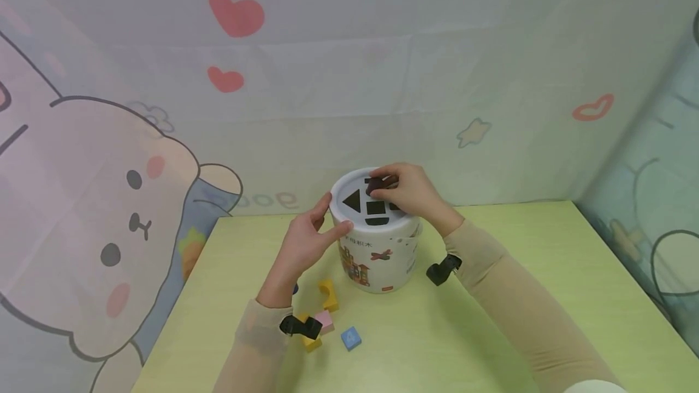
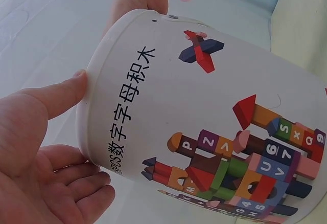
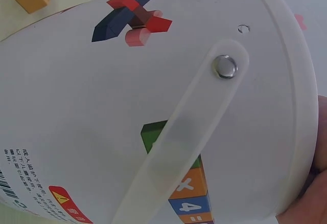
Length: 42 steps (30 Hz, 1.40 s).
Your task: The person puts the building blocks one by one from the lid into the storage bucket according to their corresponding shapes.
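Observation:
A white shape-sorter bucket [image 1: 377, 259], printed with colourful blocks, stands upright with its lid [image 1: 355, 223] on. Dark cut-outs, among them a triangle and a square, show in the lid. My left hand [image 1: 306, 238] rests against the near left of the rim, thumb and fingers spread apart; in the left wrist view the thumb touches the lid's edge. Over the back right of the lid, my right hand [image 1: 409, 190] pinches a small dark block [image 1: 374, 187], whose exact shape is hidden by the fingers. Only part of the right hand [image 3: 309, 198] shows in the right wrist view.
Left of the bucket's base lie a yellow arch block [image 1: 329, 296], a pink block [image 1: 324, 321], a blue block numbered 4 [image 1: 351, 338] and a yellow block [image 1: 312, 344] partly behind the wrist camera. A cartoon-printed curtain [image 1: 355, 77] hangs behind the green-yellow table [image 1: 491, 332].

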Available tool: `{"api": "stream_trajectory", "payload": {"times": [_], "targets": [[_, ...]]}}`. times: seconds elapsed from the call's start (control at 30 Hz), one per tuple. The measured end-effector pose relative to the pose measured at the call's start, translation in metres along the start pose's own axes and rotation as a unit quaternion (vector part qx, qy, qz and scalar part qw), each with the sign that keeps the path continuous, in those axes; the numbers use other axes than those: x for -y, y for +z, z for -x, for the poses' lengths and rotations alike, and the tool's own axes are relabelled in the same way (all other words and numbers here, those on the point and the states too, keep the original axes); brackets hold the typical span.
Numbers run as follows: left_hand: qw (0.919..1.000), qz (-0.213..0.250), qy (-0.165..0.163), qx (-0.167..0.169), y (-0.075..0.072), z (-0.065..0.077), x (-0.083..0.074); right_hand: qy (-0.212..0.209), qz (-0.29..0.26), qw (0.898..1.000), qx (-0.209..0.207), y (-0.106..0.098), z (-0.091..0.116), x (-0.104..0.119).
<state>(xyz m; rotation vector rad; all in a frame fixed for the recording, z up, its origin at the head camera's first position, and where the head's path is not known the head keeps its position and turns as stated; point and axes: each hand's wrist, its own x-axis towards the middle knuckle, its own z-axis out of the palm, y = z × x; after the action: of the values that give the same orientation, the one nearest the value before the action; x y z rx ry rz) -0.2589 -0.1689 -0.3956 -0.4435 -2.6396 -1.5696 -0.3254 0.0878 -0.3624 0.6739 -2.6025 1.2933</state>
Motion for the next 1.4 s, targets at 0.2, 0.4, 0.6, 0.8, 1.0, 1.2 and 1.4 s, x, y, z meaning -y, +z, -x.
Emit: {"api": "stream_trajectory", "payload": {"times": [0.2,0.4,0.6,0.8,1.0,1.2,1.4], "targets": [[1.0000,-0.001,0.001,0.000,-0.001,0.001,0.000,-0.003,0.007,1.000,0.002,0.002,0.000,-0.001],[1.0000,0.001,0.000,-0.003,-0.002,0.002,0.002,-0.002,0.014,1.000,-0.009,0.005,0.000,-0.002],[1.0000,0.002,0.001,-0.004,-0.003,0.002,0.002,-0.003,0.011,1.000,-0.017,0.006,0.001,-0.001],[1.0000,0.001,-0.004,-0.003,-0.003,0.003,0.002,-0.001,0.008,1.000,-0.020,0.007,0.004,-0.001],[1.0000,0.001,-0.004,-0.002,-0.003,0.001,0.000,-0.007,-0.018,0.999,-0.047,0.000,0.009,-0.003],[0.9999,0.000,-0.011,-0.002,-0.002,-0.001,-0.001,-0.002,-0.006,0.999,-0.037,-0.020,0.017,-0.016],[1.0000,0.000,-0.007,-0.004,-0.002,-0.002,0.002,0.028,0.036,0.997,0.067,-0.039,0.027,-0.032]]}}
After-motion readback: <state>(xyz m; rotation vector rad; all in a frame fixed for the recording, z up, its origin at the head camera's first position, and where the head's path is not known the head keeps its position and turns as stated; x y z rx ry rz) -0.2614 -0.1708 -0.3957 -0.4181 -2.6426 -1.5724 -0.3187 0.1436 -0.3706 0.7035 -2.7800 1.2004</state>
